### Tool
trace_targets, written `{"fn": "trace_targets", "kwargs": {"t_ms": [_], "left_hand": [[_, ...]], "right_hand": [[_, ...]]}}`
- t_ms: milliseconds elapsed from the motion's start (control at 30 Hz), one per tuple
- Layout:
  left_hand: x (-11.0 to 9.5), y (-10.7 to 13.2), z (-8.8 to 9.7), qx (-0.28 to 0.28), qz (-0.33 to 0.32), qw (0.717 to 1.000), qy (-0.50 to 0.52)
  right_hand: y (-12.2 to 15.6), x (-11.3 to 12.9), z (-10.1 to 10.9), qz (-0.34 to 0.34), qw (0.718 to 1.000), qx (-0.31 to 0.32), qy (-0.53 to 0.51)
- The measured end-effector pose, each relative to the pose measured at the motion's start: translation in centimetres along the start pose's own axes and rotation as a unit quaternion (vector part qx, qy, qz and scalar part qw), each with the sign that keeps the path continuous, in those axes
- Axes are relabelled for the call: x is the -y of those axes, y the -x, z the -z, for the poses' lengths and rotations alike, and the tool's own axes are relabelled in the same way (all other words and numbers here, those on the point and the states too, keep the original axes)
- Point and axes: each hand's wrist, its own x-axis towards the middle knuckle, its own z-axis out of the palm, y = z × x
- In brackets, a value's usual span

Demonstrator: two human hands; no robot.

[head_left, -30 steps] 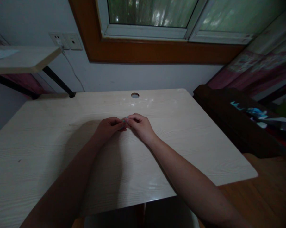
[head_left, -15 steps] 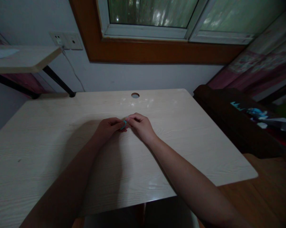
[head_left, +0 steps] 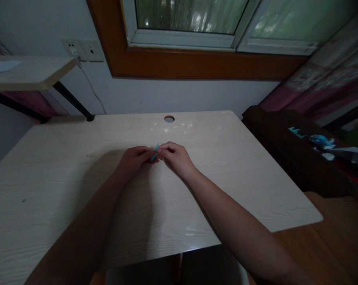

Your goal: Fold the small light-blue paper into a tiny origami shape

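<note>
Between my fingertips is a small, thin turquoise piece (head_left: 154,155), standing at a slant just above the desk; it is too small to tell its kind, and the fingers cover part of it. My left hand (head_left: 136,156) pinches it from the left, thumb against the near side. From the right, my right hand (head_left: 176,155) closes thumb and forefinger on its edge. The two hands nearly meet over the middle of the pale wood-grain desk (head_left: 226,190).
A round cable hole (head_left: 169,119) lies near the desk's back edge. At the left stands a raised shelf (head_left: 33,79) on black legs. Behind are a wall socket with a cord (head_left: 91,85) and a window. Dark furniture (head_left: 286,146) with turquoise scraps stands at the right.
The turquoise piece has turned between my fingers and shows a longer slanted edge. My right fingertips have shifted slightly to the left; the arms stay in place.
</note>
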Motion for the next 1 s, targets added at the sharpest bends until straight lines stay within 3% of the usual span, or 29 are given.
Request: {"fn": "trace_targets", "kwargs": {"t_ms": [600, 800, 1000], "left_hand": [[-0.35, 0.07, -0.07, 0.006, 0.011, 0.998, -0.054], [-0.29, 0.11, -0.07, 0.020, 0.000, 0.996, -0.087], [-0.29, 0.12, 0.04, 0.047, -0.012, 0.995, -0.085]], "right_hand": [[0.15, 0.38, 0.01, -0.004, 1.000, -0.001, -0.009], [0.40, 0.57, 0.06, 0.031, 0.997, -0.041, 0.053], [0.58, 0.72, 0.10, 0.072, 0.993, -0.033, 0.088]]}}
